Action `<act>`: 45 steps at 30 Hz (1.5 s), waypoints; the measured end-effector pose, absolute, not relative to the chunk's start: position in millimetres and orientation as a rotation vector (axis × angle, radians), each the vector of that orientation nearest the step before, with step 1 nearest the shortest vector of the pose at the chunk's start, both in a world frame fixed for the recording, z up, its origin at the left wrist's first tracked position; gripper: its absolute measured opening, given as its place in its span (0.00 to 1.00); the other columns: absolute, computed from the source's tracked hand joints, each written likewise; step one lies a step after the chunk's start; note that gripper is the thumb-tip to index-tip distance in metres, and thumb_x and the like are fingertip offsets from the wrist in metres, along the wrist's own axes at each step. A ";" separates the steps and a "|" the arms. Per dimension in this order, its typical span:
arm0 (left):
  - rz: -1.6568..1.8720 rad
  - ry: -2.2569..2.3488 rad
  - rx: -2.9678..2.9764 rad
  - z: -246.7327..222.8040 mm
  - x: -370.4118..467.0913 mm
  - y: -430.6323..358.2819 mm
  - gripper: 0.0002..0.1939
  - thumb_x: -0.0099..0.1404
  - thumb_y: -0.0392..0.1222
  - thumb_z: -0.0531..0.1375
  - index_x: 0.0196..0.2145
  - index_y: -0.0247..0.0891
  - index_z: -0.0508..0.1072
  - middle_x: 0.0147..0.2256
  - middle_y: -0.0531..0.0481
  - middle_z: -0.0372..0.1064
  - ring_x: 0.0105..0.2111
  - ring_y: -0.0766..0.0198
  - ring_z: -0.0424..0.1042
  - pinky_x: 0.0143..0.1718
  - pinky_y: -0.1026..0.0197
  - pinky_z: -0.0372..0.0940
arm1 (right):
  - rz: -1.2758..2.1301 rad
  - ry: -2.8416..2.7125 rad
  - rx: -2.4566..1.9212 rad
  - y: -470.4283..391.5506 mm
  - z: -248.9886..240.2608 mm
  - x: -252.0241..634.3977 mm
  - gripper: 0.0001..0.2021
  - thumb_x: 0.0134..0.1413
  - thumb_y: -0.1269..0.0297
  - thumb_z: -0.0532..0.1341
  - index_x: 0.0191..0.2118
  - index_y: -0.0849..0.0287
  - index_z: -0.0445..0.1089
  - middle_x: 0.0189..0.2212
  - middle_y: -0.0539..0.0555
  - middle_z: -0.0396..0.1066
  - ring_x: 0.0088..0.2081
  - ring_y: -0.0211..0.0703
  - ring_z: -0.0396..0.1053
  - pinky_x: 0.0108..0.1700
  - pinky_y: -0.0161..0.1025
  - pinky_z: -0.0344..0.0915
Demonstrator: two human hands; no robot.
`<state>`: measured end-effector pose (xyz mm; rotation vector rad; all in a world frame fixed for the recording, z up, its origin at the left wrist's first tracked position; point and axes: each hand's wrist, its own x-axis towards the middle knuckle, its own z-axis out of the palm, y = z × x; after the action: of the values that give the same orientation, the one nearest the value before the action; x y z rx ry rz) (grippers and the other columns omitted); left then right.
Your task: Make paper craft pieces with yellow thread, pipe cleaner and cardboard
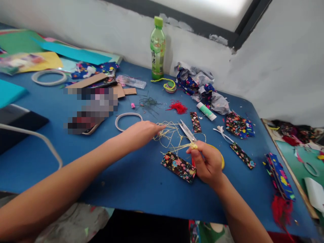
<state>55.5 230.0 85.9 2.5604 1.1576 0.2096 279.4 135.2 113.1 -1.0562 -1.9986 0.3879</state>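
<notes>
My right hand (207,162) pinches a knotted bunch of thin yellow cord (193,145), whose loose strands trail leftward. At the left end of the loose, tangled yellow strands (168,130) is my left hand (143,135), its fingers together and their tips partly hidden. Silver scissors (186,131) lie with their blades pointing away, the handles mostly under my right hand. A black floral fabric strip (178,167) lies flat just left of my right hand. Beyond the scissors is a smaller floral strip (195,122).
A green bottle (157,50) stands by the wall. Red thread (178,107), a glue stick (207,111), crumpled floral fabric (194,81) and a white ring (128,114) lie on the blue table (141,189). Coloured paper (73,52) is at the back left.
</notes>
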 end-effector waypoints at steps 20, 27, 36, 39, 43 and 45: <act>1.434 0.663 2.489 133.5 61.0 172.0 0.07 0.65 0.39 0.56 0.35 0.44 0.75 0.29 0.54 0.75 0.24 0.70 0.71 0.28 0.68 0.68 | 0.848 -1.966 -1.098 126.7 122.8 266.7 0.14 0.64 0.60 0.50 0.33 0.57 0.71 0.21 0.48 0.65 0.22 0.35 0.61 0.26 0.34 0.59; 1.231 0.436 2.507 126.8 68.7 164.5 0.08 0.63 0.35 0.58 0.37 0.45 0.75 0.30 0.53 0.77 0.26 0.70 0.75 0.29 0.70 0.70 | 0.941 -1.956 -1.004 125.8 120.7 264.2 0.18 0.65 0.58 0.48 0.26 0.58 0.65 0.21 0.48 0.61 0.23 0.34 0.59 0.27 0.33 0.57; 1.252 0.525 2.492 122.6 70.6 161.6 0.05 0.63 0.36 0.58 0.34 0.40 0.74 0.30 0.51 0.77 0.25 0.69 0.74 0.28 0.71 0.69 | 1.103 -1.903 -0.990 122.9 119.7 261.2 0.18 0.65 0.57 0.47 0.26 0.58 0.63 0.22 0.48 0.59 0.23 0.34 0.56 0.26 0.33 0.55; 1.365 0.478 2.529 119.4 72.8 163.6 0.03 0.62 0.34 0.60 0.35 0.37 0.72 0.29 0.51 0.76 0.24 0.71 0.73 0.26 0.72 0.65 | 1.132 -1.894 -0.991 122.2 118.8 260.3 0.17 0.65 0.58 0.48 0.28 0.59 0.65 0.23 0.48 0.60 0.24 0.34 0.57 0.27 0.33 0.56; 1.360 0.495 2.485 117.3 75.2 165.4 0.03 0.61 0.33 0.59 0.34 0.37 0.71 0.27 0.52 0.73 0.23 0.73 0.70 0.25 0.73 0.63 | 1.145 -1.880 -0.978 121.7 118.8 260.0 0.16 0.65 0.61 0.49 0.28 0.58 0.65 0.23 0.47 0.60 0.24 0.33 0.57 0.28 0.32 0.56; 1.315 0.488 2.426 118.9 75.4 165.7 0.02 0.62 0.32 0.58 0.33 0.36 0.71 0.27 0.51 0.72 0.23 0.73 0.69 0.25 0.73 0.64 | 1.151 -1.875 -0.968 121.5 119.3 260.3 0.16 0.65 0.60 0.49 0.27 0.58 0.64 0.23 0.47 0.59 0.24 0.33 0.57 0.29 0.32 0.56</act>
<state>75.4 165.7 118.9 2.4257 0.4882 1.3152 260.3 121.5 119.3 -0.9676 -1.8745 1.1512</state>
